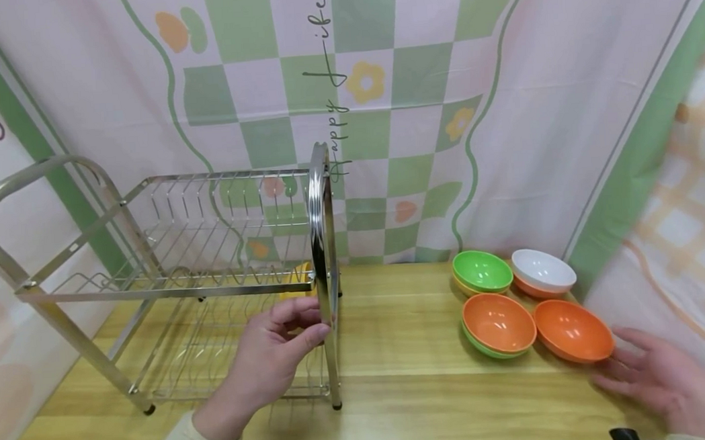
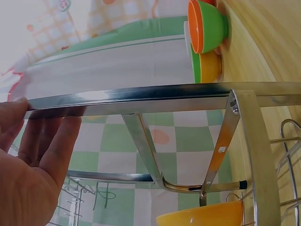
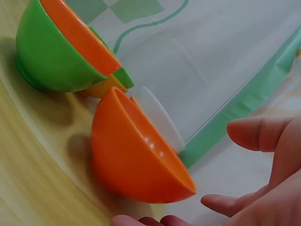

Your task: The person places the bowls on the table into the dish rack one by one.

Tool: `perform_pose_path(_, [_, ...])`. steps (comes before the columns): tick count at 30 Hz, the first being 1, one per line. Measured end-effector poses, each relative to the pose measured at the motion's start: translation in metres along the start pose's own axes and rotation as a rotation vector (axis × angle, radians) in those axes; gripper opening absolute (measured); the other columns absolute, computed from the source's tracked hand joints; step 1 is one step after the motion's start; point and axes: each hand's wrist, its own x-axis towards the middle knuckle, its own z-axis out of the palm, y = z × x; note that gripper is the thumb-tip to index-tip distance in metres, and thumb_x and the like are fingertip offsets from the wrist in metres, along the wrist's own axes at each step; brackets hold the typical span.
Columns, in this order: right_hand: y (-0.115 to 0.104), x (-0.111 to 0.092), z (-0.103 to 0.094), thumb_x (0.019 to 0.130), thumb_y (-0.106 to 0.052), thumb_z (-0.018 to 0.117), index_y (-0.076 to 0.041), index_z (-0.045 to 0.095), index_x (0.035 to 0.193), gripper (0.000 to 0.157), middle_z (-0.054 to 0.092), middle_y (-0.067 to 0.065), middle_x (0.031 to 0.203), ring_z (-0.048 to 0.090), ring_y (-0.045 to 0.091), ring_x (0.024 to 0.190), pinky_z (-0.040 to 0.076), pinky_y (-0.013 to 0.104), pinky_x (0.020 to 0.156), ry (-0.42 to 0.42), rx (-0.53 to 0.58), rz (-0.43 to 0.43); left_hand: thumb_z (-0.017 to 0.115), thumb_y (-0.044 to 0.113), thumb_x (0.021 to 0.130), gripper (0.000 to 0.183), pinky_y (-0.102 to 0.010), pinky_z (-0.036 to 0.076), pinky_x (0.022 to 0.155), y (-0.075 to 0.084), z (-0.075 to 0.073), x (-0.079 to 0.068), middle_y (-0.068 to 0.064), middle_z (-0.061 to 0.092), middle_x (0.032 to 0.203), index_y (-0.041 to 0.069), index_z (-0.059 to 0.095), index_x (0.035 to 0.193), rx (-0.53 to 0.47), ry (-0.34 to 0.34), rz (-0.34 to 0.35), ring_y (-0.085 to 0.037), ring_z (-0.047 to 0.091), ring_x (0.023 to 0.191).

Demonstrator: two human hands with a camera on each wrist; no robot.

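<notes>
The rack [image 1: 318,215] partly hides the yellow bowl [image 2: 202,215]; the right wrist view crops some fingers [image 3: 126,221].

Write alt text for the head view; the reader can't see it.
A person's left hand holds the front right upright of a two-tier metal dish rack, while the right hand is open beside a single orange bowl. Three stacked pairs of bowls stand nearby on the wood-grain table, and a yellow bowl shows partly behind the rack.

left hand [image 1: 267,360] pinches between thumb [image 1: 307,341] and fingers [image 1: 293,308]; right hand [image 1: 668,377] spreads loosely.
</notes>
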Motion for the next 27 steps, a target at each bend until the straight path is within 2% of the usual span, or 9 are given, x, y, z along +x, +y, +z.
perform_pose_path(1, [0.001, 0.000, -0.002, 0.111, -0.022, 0.031, -0.013, 0.068, 0.104, 0.038, 0.067, 0.015, 0.109, 0.064, 0.035, 0.102, 0.038, 0.069, 0.097, -0.055, 0.037, 0.011, 0.074, 0.004, 0.088, 0.023, -0.035, 0.059, 0.075, 0.000, 0.000, 0.000, -0.007, 0.072, 0.096, 0.003, 0.071, 0.111, -0.001, 0.001, -0.005, -0.021, 0.067, 0.086])
perform_pose_path(3, [0.003, 0.001, -0.003, 0.111, -0.021, 0.028, -0.009, 0.066, 0.107, 0.040, 0.067, 0.018, 0.113, 0.063, 0.038, 0.105, 0.034, 0.071, 0.100, -0.112, 0.091, 0.036, 0.074, 0.004, 0.088, 0.023, -0.035, 0.059, 0.075, 0.000, 0.000, 0.000, -0.008, 0.072, 0.096, 0.003, 0.071, 0.111, -0.007, 0.001, -0.016, -0.021, 0.068, 0.086])
perform_pose_path(11, [0.010, 0.008, 0.004, 0.109, -0.019, 0.039, -0.013, 0.064, 0.099, 0.027, 0.065, 0.017, 0.106, 0.064, 0.036, 0.096, 0.027, 0.072, 0.103, 0.092, 0.112, 0.046, 0.074, 0.003, 0.088, 0.025, -0.035, 0.059, 0.077, 0.002, 0.002, 0.000, -0.009, 0.072, 0.097, 0.000, 0.070, 0.113, -0.021, 0.006, -0.047, -0.021, 0.068, 0.087])
perform_pose_path(15, [0.012, 0.012, 0.006, 0.109, -0.018, 0.040, -0.012, 0.065, 0.096, 0.028, 0.064, 0.015, 0.106, 0.064, 0.036, 0.096, 0.025, 0.071, 0.105, 0.104, 0.125, 0.050, 0.074, 0.004, 0.088, 0.025, -0.035, 0.059, 0.077, 0.002, 0.002, -0.002, -0.009, 0.072, 0.098, 0.002, 0.070, 0.113, -0.020, 0.008, -0.045, -0.021, 0.068, 0.088])
perform_pose_path(18, [0.013, 0.017, 0.007, 0.109, -0.017, 0.039, -0.013, 0.061, 0.105, 0.022, 0.065, 0.013, 0.105, 0.064, 0.035, 0.095, 0.025, 0.070, 0.105, 0.106, 0.125, 0.044, 0.074, 0.004, 0.088, 0.024, -0.035, 0.059, 0.078, 0.003, 0.002, -0.002, -0.008, 0.072, 0.098, 0.003, 0.071, 0.112, -0.019, 0.013, -0.047, -0.022, 0.067, 0.088])
perform_pose_path(20, [0.013, 0.022, 0.008, 0.108, -0.017, 0.042, -0.018, 0.052, 0.115, 0.012, 0.064, 0.012, 0.102, 0.064, 0.033, 0.092, 0.026, 0.069, 0.106, 0.166, 0.117, 0.043, 0.074, 0.004, 0.088, 0.024, -0.035, 0.059, 0.078, 0.003, 0.002, -0.002, -0.008, 0.072, 0.098, 0.004, 0.071, 0.112, -0.019, 0.018, -0.047, -0.022, 0.067, 0.088])
perform_pose_path(23, [0.011, 0.026, 0.009, 0.107, -0.016, 0.045, -0.031, 0.036, 0.127, 0.026, 0.051, 0.019, 0.119, 0.064, 0.031, 0.088, 0.028, 0.067, 0.105, 0.225, 0.096, 0.039, 0.074, 0.003, 0.088, 0.024, -0.035, 0.059, 0.077, 0.002, 0.002, -0.002, -0.008, 0.071, 0.097, 0.004, 0.071, 0.111, -0.017, 0.023, -0.046, -0.021, 0.067, 0.087])
perform_pose_path(25, [0.010, 0.028, 0.009, 0.106, -0.015, 0.047, -0.039, 0.029, 0.130, 0.038, 0.031, 0.032, 0.132, 0.065, 0.028, 0.085, 0.030, 0.067, 0.104, 0.264, 0.073, 0.032, 0.074, 0.003, 0.087, 0.024, -0.035, 0.059, 0.077, 0.002, 0.003, -0.002, -0.008, 0.071, 0.097, 0.004, 0.071, 0.111, -0.014, 0.026, -0.044, -0.021, 0.067, 0.087])
perform_pose_path(27, [0.010, 0.030, 0.008, 0.106, -0.012, 0.048, -0.048, 0.022, 0.137, 0.054, 0.011, 0.034, 0.141, 0.065, 0.028, 0.084, 0.030, 0.066, 0.104, 0.269, 0.059, 0.026, 0.074, 0.003, 0.087, 0.024, -0.035, 0.059, 0.076, 0.002, 0.003, -0.002, -0.008, 0.071, 0.096, 0.004, 0.071, 0.111, -0.012, 0.029, -0.044, -0.021, 0.067, 0.086])
